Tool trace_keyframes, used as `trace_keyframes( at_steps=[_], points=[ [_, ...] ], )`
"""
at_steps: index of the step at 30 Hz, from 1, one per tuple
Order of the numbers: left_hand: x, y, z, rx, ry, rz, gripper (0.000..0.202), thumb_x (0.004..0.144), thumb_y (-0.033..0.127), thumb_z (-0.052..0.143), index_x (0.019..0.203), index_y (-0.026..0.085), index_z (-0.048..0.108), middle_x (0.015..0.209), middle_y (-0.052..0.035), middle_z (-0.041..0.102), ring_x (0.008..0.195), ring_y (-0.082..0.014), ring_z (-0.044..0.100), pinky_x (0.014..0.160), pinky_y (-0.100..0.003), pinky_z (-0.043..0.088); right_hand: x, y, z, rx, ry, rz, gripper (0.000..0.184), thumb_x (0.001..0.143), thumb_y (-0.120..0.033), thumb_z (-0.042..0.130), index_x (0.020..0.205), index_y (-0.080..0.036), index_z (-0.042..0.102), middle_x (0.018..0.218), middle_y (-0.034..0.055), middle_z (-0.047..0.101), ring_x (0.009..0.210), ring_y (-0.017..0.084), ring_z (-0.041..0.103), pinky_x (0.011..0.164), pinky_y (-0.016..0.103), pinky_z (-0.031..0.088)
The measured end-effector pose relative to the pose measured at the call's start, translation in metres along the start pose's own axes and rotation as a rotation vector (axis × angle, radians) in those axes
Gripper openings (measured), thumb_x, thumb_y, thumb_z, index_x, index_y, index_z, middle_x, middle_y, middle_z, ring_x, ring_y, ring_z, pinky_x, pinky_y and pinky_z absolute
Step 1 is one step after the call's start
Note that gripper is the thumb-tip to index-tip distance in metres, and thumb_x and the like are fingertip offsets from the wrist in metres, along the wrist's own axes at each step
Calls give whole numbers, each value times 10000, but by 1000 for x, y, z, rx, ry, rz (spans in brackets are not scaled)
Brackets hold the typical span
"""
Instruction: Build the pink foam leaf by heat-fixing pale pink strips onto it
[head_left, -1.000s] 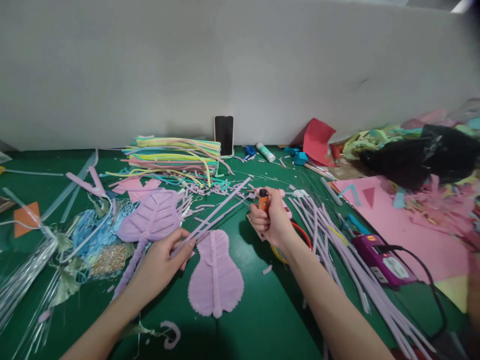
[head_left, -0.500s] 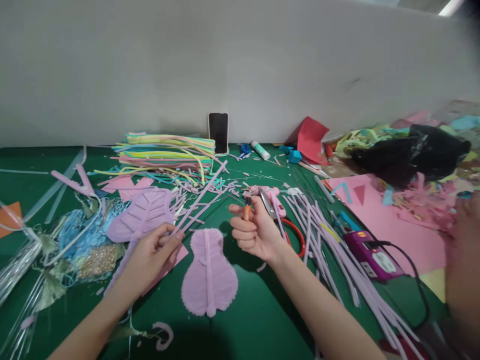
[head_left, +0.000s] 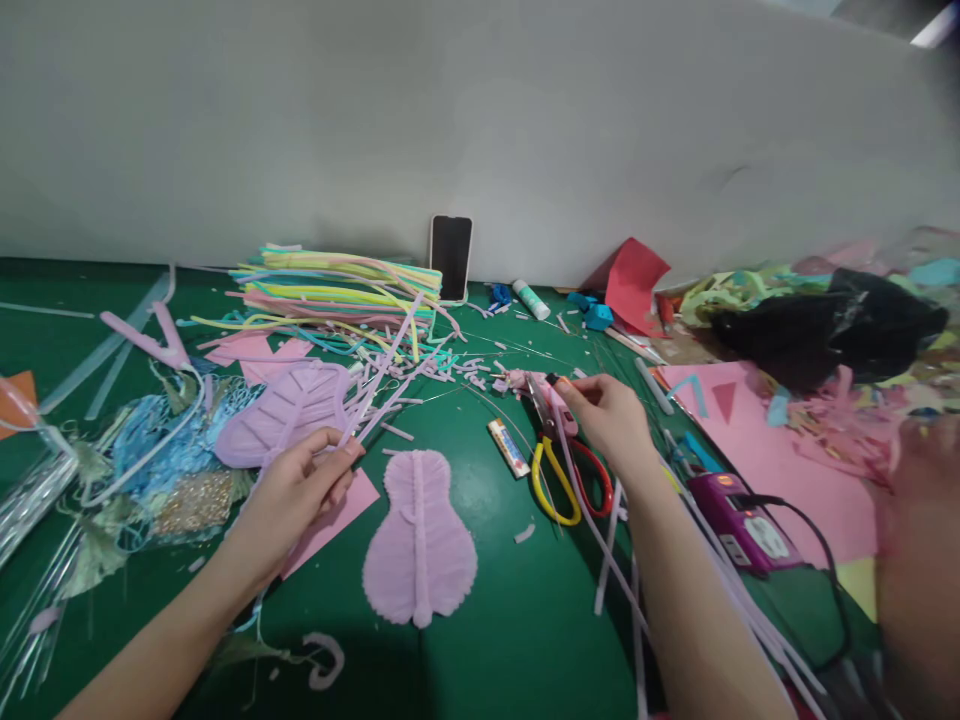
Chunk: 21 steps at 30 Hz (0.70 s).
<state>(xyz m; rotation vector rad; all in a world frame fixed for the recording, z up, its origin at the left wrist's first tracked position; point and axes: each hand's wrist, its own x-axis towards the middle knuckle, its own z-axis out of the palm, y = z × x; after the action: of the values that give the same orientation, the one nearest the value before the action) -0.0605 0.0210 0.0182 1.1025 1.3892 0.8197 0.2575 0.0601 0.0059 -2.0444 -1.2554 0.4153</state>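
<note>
My left hand (head_left: 319, 480) is closed around a few thin lilac pipe cleaners (head_left: 390, 375) that point up and away. Under its fingers lie a pink paper piece (head_left: 352, 515) and a lilac leaf-shaped pipe-cleaner piece (head_left: 289, 410). A lilac gourd-shaped piece (head_left: 420, 540) with a centre rib lies flat between my hands. My right hand (head_left: 607, 415) pinches what looks like an orange lighter (head_left: 561, 384) with a dark end, partly hidden by the fingers. Scissors with yellow and red handles (head_left: 556, 485) lie just below it, beside a small white-and-orange stick (head_left: 508, 447).
Bundled coloured pipe cleaners (head_left: 337, 290) and a propped phone (head_left: 451, 258) stand at the back. Cut bits litter the middle. At right are a purple corded device (head_left: 742, 520), pink paper (head_left: 810, 500), a black plastic bag (head_left: 832, 320) and a person's blurred limb (head_left: 919, 560).
My right hand has moved right and slightly up with the lighter, uncovering the scissors' handles and the small white-and-orange stick. My left hand stays almost in place, still holding the pipe cleaners.
</note>
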Motion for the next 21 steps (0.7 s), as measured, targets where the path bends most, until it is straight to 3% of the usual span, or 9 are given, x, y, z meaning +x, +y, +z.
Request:
trace_keyframes(
  at_steps=[3, 8, 15, 21],
  points=[
    [-1, 0, 0, -2, -11, 7, 330, 817, 506, 570, 753, 197, 477, 477, 97, 391, 403, -43, 264, 400, -148, 206, 3, 18, -12, -131, 47, 51, 357, 682, -522, 599, 717, -169, 630, 722, 78, 673, 666, 217, 585, 616, 315, 383],
    [0, -2, 0, 2, -22, 7, 331, 821, 512, 571, 751, 202, 477, 476, 93, 387, 407, -53, 258, 403, -168, 184, -5, 35, -10, -108, 21, 111, 398, 674, -550, 577, 682, -155, 626, 653, 75, 664, 588, 197, 570, 559, 294, 374],
    [1, -4, 0, 9, -41, 3, 325, 840, 505, 559, 761, 200, 478, 472, 92, 377, 412, -55, 259, 414, -184, 185, -7, 30, -5, -108, 51, 115, 297, 683, -469, 580, 650, -175, 593, 645, 69, 654, 592, 191, 560, 584, 293, 378],
    [2, -5, 3, 3, -54, 0, 328, 838, 508, 563, 775, 197, 479, 478, 94, 374, 409, -49, 250, 415, -185, 176, -10, 29, -3, -95, 77, 101, 314, 676, -494, 575, 616, -186, 575, 624, 76, 642, 590, 199, 544, 622, 318, 392]
  ],
)
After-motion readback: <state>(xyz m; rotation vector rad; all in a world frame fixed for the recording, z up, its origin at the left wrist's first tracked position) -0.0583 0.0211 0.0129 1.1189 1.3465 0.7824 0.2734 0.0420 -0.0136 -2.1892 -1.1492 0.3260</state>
